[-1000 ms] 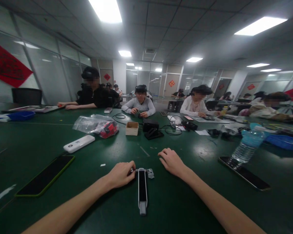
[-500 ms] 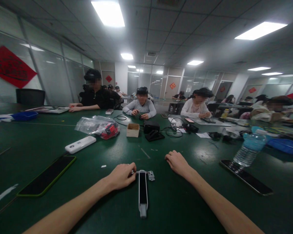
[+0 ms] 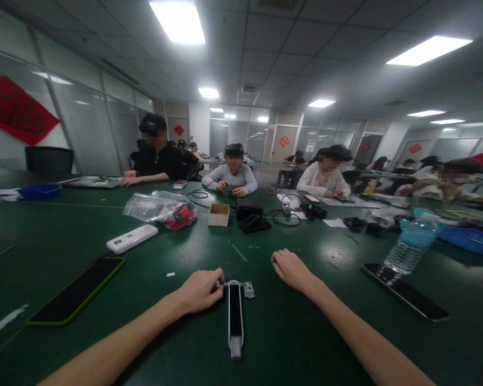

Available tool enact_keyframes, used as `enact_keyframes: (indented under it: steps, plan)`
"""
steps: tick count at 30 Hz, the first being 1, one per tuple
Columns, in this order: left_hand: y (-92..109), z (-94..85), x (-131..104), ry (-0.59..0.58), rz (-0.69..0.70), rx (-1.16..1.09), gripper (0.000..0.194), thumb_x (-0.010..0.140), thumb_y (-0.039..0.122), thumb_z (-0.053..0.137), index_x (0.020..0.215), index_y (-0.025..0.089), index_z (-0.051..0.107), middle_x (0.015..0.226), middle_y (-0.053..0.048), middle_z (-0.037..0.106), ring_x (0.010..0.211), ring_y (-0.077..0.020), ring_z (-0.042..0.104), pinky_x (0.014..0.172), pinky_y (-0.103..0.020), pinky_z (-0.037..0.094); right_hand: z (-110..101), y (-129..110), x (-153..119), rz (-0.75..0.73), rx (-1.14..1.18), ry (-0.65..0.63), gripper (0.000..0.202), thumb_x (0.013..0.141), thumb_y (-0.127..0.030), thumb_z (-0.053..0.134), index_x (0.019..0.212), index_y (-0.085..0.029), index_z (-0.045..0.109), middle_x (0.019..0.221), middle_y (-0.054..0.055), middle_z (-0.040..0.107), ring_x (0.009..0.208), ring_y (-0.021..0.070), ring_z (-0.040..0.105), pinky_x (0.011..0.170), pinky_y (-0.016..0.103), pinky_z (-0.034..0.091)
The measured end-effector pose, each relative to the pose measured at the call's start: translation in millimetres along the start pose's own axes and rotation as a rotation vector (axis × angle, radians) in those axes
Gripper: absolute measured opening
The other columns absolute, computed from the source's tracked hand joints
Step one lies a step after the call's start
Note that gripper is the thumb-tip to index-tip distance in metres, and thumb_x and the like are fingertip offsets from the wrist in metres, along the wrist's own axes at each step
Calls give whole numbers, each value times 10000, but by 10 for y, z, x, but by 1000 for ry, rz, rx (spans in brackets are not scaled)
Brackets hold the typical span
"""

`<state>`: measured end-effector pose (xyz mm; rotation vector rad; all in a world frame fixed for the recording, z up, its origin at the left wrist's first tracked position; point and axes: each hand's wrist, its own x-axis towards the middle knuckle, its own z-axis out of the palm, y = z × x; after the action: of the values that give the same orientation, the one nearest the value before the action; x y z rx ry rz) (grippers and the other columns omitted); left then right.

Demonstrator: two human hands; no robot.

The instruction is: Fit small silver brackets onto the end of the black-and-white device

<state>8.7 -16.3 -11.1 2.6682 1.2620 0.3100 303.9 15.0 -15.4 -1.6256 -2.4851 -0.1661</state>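
Observation:
A slim white-framed device with a black face (image 3: 235,313) lies upright in my view on the green table, its grey end toward me. Across its far end runs a small metal hinge-like piece (image 3: 248,290), whose flat bracket sticks out to the right. My left hand (image 3: 203,289) is closed at the left end of that piece, thumb and forefinger pinched together on it; the fingers hide this end. Off to the right, my right hand (image 3: 290,266) rests on the table with its fingers curled together. It is apart from the device, and nothing shows in it.
On the left lie a green-edged phone (image 3: 78,289) and a white power bank (image 3: 132,238). Ahead are a plastic bag (image 3: 148,206), a small box (image 3: 218,215) and a black stand (image 3: 255,224). A bottle (image 3: 412,241) stands by another phone (image 3: 404,292) at right. Several people sit opposite.
My hands and the device have hardly moved. Across the table, the person in black at the left has shifted their hands, and a small reddish item shows beside them.

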Motion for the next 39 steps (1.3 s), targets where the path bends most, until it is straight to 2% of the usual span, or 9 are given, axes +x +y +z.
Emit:
enact_keyframes:
  steps: [5,10,14,19,26,34,39]
  plan:
    - [7,-10,-1,-1,5,2,163,866,291,410,926,191,523,779,-22,632,687,-179,585,595,-254,378,28,35,2,1,58,-52,180,884,-227,464,935,-160,623,936,85,638,885,209,556,769,316,423]
    - [15,-15,-3,7,11,6,158,868,288,412,922,188,521,779,-24,633,692,-179,588,596,-252,380,23,101,13,3,76,-41,241,910,-289,442,974,-158,634,950,86,632,900,206,551,788,311,419]
    - [21,-22,-8,-1,14,2,156,872,289,415,928,191,522,773,-23,635,692,-178,590,603,-252,382,6,211,18,41,9,7,265,915,-233,405,1023,-166,638,992,105,620,914,216,528,786,318,410]
    - [55,-65,-13,-12,4,-2,146,867,272,423,926,188,527,772,-25,638,691,-180,592,605,-254,390,22,310,17,29,-27,-47,255,896,-205,435,1015,-201,661,993,94,616,917,213,517,776,311,404]
    - [72,-85,-13,-40,-8,11,150,867,266,421,934,185,528,787,-30,641,699,-185,598,605,-256,405,18,301,27,21,-49,-75,241,893,-209,449,1000,-204,664,997,82,621,924,204,520,791,299,392]
    - [34,-41,2,-16,13,36,143,867,271,413,929,190,514,765,-17,641,671,-180,603,595,-253,394,-44,255,25,47,-57,-111,218,883,-221,455,949,-184,660,966,96,627,908,212,536,765,298,387]
    - [31,-39,-9,-18,13,43,147,871,274,414,941,191,513,764,-14,637,676,-178,606,592,-248,397,-88,186,7,59,-59,-104,180,855,-202,456,835,-145,626,882,98,623,840,206,544,713,286,384]
